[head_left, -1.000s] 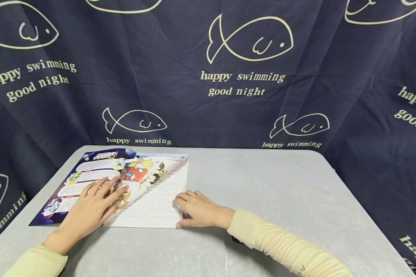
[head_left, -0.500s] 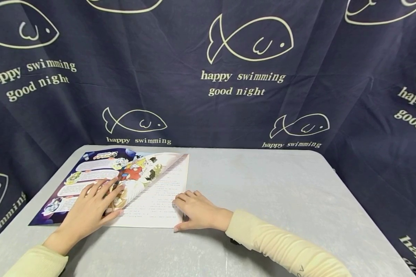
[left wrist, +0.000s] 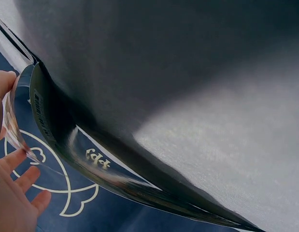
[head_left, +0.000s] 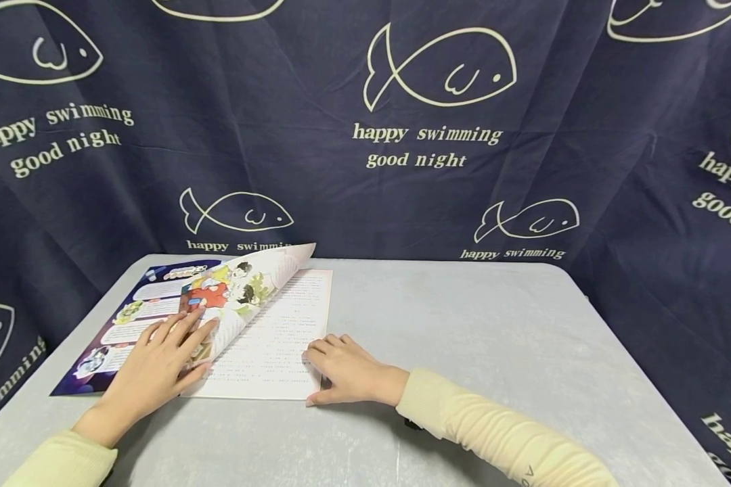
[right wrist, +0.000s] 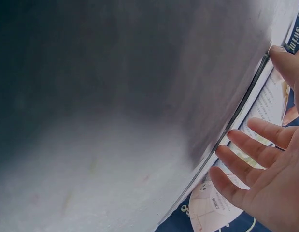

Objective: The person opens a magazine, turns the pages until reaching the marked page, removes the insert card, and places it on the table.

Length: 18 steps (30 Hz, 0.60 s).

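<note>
An open magazine lies at the left of the table in the head view, its white text page [head_left: 274, 355] flat on the right. An illustrated page [head_left: 234, 291] curls up from that side, its far corner in the air. My left hand [head_left: 158, 358] rests over the dark blue left page [head_left: 85, 375] with fingers spread, fingertips on the curled page's near part. At the magazine's right edge is my right hand [head_left: 356, 370], fingers on the margin and thumb by the near corner. The left wrist view shows the magazine's dark outer side [left wrist: 50, 128] bowed up from the table.
The grey table [head_left: 463, 325] extends right of the magazine. Behind and beside it hangs a dark blue curtain [head_left: 426, 203] printed with white fish and lettering.
The illustrated page has lifted and swung left; its far corner now rises above the table's back edge, uncovering more text. My left fingers have shifted slightly; my right thumb moved slightly nearer the front.
</note>
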Tool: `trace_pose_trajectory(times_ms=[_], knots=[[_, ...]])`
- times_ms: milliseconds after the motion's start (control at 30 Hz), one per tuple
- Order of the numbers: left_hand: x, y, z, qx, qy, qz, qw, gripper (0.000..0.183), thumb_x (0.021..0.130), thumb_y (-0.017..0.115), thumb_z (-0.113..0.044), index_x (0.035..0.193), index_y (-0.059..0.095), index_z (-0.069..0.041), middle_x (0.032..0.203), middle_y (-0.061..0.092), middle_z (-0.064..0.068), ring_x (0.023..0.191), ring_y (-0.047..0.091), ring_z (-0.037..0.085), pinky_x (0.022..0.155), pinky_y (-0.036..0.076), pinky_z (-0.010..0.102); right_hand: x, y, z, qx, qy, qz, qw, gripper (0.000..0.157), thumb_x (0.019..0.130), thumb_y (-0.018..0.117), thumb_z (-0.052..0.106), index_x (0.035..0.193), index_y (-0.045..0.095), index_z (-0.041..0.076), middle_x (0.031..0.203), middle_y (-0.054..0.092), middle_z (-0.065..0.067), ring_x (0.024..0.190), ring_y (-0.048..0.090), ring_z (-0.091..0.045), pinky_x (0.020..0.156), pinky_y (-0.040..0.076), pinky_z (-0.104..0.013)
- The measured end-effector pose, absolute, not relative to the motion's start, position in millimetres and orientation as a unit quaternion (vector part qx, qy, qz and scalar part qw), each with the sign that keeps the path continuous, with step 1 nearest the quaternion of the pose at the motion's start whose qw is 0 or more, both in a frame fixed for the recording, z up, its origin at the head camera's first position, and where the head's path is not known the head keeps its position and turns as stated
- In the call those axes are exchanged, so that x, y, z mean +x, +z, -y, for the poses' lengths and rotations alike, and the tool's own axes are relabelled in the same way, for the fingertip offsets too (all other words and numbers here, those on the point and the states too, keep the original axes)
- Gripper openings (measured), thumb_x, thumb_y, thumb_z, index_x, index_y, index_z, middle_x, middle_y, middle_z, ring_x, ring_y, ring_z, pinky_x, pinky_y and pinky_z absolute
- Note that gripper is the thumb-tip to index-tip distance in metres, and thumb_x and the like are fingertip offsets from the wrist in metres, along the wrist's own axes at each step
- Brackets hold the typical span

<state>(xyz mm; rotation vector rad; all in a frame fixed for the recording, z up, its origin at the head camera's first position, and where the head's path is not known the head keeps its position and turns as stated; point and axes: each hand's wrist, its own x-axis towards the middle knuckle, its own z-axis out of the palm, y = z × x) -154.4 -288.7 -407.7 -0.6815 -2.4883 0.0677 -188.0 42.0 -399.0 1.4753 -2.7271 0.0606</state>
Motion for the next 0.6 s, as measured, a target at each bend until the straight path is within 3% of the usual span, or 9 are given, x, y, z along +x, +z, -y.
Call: trace_pose_trajectory(times_ms=[167,600], knots=[[-154.9,-407.3,288.9,-0.254,0.029,0.926,0.278,0.057,0.085,0.045,-0.051,0.130,0.049,-0.017,0.136,0.044,0.014,0.118,0.042,0.037,0.089,0.033,0.056,-188.4,-397.9,-42.0,0.478,0.023,0.878,0.018,0.068,0.077,0.057,0.062,0.124,0.051,0.015,0.124,0.055,0.001,0.110,0.049,-0.015,0.088,0.041,-0.031],[-153.1,-409.5,289.9,-0.250,0.023,0.931,0.266,0.046,0.081,0.055,-0.032,0.125,0.054,-0.021,0.134,0.046,0.014,0.113,0.047,0.036,0.088,0.034,0.055,-188.9,-397.4,-42.1,0.477,0.027,0.878,0.014,0.067,0.077,0.058,0.062,0.124,0.051,0.014,0.123,0.056,0.001,0.109,0.050,-0.015,0.088,0.041,-0.031]])
